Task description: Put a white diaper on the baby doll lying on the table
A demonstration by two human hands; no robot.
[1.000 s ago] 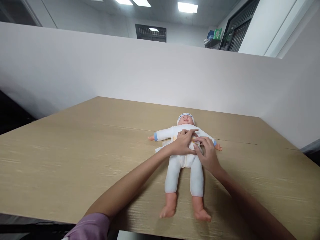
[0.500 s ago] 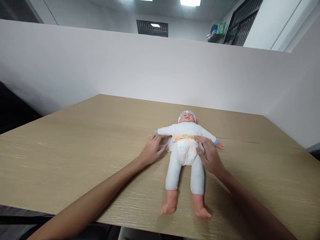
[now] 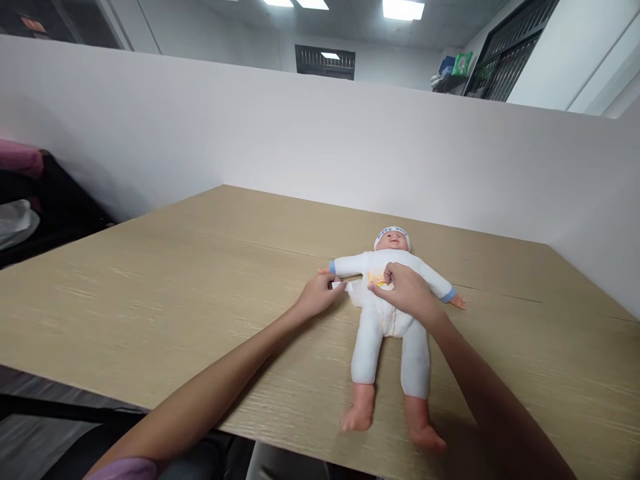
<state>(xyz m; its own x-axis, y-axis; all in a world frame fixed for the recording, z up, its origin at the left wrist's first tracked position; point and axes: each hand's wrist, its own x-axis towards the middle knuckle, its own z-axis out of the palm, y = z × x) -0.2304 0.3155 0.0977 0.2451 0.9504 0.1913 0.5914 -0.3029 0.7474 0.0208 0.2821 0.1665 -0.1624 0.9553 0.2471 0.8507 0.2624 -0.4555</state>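
A baby doll (image 3: 417, 363) in a white suit with blue cuffs lies on its back, feet toward me. Around its hips is a white diaper (image 3: 393, 323) with an orange and yellow printed front band. My left hand (image 3: 320, 295), beside the doll's hip on the left, pinches the tab of the diaper's side wing (image 3: 357, 292), which is pulled out sideways. Over the diaper's front hovers my right hand (image 3: 407, 290), fingers curled and thumb apart from the index finger, with the printed band showing in the gap. It covers part of the band and the doll's belly.
The doll rests on a wide wooden table (image 3: 225, 247). A white partition (image 3: 300, 133) rises behind the table. Dark items with a pink cloth (image 3: 20, 157) and a pale bag (image 3: 17, 223) are beyond the left edge.
My right hand has moved from the doll's right-side hip to the middle of the diaper, its fingers now curled. My left hand has closed on the wing's tab. The view has shifted left.
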